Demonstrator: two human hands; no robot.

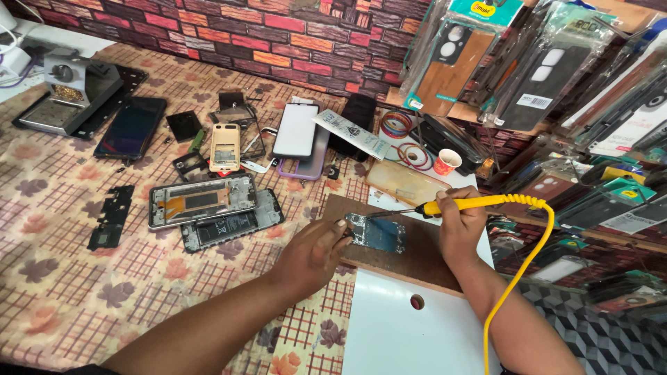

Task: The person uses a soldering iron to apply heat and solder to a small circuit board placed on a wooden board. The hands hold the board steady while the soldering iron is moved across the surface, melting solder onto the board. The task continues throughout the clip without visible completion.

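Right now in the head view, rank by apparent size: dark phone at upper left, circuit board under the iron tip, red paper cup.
1. dark phone, clearly largest.
2. circuit board, smaller, partly hidden by the left hand.
3. red paper cup, smallest, though it sits farther from the camera than the board, so that gap is less sure.

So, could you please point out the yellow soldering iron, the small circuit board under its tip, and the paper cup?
yellow soldering iron [472,203], head view, on the middle of its handle.
small circuit board [379,234], head view, on its blue centre.
paper cup [446,162], head view, on its red patterned side wall.
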